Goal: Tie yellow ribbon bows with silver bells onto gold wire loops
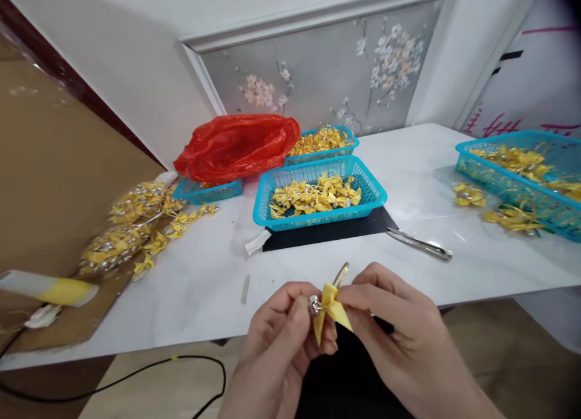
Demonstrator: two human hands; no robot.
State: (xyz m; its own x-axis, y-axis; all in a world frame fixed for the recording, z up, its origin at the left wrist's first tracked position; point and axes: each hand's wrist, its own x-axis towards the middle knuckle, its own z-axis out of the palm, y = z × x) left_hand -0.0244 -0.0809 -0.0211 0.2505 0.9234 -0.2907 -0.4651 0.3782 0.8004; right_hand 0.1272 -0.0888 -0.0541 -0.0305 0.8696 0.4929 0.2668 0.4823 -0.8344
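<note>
Held near the table edge (181, 322), between left hand (281, 340) and right hand (399, 328), both pinched on a yellow ribbon bow (330, 307). Tails pointing down, gold clip (341, 275) slanting up to far right. Farther: blue basket (318, 219) of bows, scissors (420, 244) at right. Small silver part at the knot hard to make out.

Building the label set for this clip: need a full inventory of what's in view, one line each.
yellow bow: 1, yellow, between both hands
baskets: 4, turquoise, on table, holding yellow bows
plastic bag: 1, red, over the back-left baskets
loose bows: many, yellow, left table edge
scissors: 1, metal, on table right of the mat
mat: 1, black, under middle basket
table: 1, white
cable: 1, black, floor
left hand: 1, pinching the bow
right hand: 1, pinching the bow
</note>
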